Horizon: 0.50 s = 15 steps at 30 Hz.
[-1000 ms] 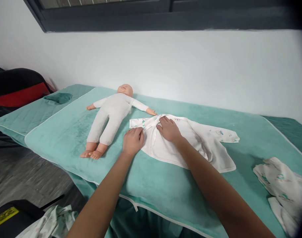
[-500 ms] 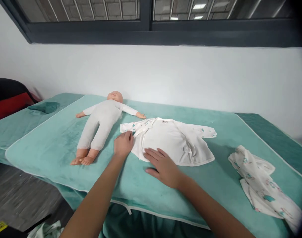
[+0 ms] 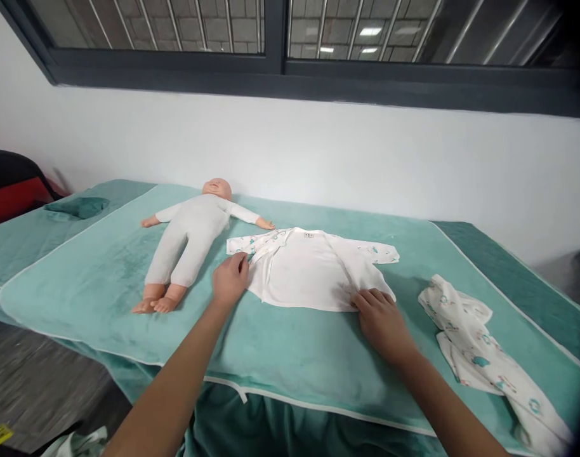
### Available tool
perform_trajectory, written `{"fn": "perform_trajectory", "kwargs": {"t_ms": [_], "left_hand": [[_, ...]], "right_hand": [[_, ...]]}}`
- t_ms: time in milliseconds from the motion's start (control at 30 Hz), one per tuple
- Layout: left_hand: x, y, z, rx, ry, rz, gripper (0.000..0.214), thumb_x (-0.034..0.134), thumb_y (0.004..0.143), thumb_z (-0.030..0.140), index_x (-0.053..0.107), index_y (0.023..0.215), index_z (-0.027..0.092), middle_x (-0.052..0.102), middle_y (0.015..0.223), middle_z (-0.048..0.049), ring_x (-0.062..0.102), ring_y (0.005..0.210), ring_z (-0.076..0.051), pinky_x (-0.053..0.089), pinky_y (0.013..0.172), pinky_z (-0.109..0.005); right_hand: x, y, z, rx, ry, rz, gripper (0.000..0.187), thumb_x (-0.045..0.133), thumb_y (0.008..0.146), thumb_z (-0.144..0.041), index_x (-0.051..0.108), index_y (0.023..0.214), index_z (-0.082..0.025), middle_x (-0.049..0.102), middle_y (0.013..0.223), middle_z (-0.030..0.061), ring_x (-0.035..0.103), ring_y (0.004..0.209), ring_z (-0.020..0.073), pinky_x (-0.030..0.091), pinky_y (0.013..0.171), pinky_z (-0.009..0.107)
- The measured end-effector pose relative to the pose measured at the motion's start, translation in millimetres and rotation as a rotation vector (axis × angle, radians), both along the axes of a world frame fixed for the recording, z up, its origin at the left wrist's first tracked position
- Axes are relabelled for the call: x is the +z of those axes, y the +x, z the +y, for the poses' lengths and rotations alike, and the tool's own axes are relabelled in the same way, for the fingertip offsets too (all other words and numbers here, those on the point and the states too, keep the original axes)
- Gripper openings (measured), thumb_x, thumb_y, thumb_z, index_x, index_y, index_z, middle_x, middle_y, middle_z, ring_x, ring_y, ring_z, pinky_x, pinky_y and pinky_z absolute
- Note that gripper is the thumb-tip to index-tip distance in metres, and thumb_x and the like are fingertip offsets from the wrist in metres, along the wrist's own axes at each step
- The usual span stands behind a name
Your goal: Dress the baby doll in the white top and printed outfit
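A white baby top [image 3: 309, 266] with small printed sleeves lies spread flat on a teal blanket [image 3: 280, 355]. My left hand [image 3: 230, 280] pinches its near left edge, fingers curled on the cloth. My right hand [image 3: 381, 317] rests at the garment's lower right hem, fingers bent down onto the fabric edge. A baby doll [image 3: 190, 238] in a pale suit lies on its back just left of the top, arms out.
A crumpled printed garment [image 3: 480, 355] lies at the right of the blanket. A folded dark green cloth [image 3: 78, 207] sits far left. A white wall and window run behind the table; a red and black chair [image 3: 11, 190] stands at left.
My right hand slid from the top's middle, down and across to its lower right hem. The garment now lies flatter. My left hand stayed on the left edge.
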<state>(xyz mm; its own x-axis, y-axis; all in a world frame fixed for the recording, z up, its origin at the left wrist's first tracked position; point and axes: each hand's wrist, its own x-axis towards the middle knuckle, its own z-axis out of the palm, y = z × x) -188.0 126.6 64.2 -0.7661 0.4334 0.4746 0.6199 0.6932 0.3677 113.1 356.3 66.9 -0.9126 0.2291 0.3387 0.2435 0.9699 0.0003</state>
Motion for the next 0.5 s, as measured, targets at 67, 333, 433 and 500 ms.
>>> {"fn": "perform_trajectory", "kwargs": {"t_ms": [67,333,433,500], "left_hand": [[-4.4,26.9,-16.7,-0.072,0.099,-0.065,0.034,0.042,0.097,0.034,0.069,0.109,0.018,0.074,0.095,-0.0090,0.068,0.087,-0.023,0.044,0.074,-0.031],[1.5,164.6,-74.6,-0.272,0.478,-0.436,0.031,0.055,0.086,0.064,0.074,0.086,0.039,0.075,0.087,-0.0062,0.071,0.090,-0.024,0.058,0.074,-0.040],[46.0,125.5,-46.7,-0.281,0.524,-0.444,0.039,0.052,0.092,0.063,0.069,0.103,0.029,0.073,0.105,-0.0083,0.067,0.105,-0.014,0.055,0.085,-0.031],[82.3,75.0,-22.3,-0.275,0.576,-0.429,0.062,0.045,0.097,0.060,0.058,0.118,0.003,0.069,0.115,-0.0126,0.066,0.098,-0.010,0.050,0.098,-0.037]], "right_hand": [[-1.0,1.5,-4.2,-0.043,0.004,0.014,0.017,0.051,0.091,-0.008,0.063,0.088,-0.019,0.065,0.090,0.0070,0.056,0.090,0.0252,0.041,0.082,0.039],[-14.0,3.7,-11.9,0.060,-0.083,0.200,0.028,0.049,0.091,-0.007,0.062,0.112,-0.019,0.064,0.117,0.0079,0.054,0.112,0.0271,0.042,0.101,0.045],[-14.6,-22.2,-22.4,0.111,-0.179,0.208,0.030,0.046,0.096,-0.014,0.058,0.123,-0.019,0.060,0.131,0.0085,0.051,0.123,0.0262,0.041,0.108,0.045],[-15.0,-44.7,-31.5,0.098,-0.245,0.196,0.031,0.045,0.098,-0.019,0.056,0.127,-0.019,0.057,0.136,0.0089,0.050,0.127,0.0258,0.043,0.108,0.045]]}}
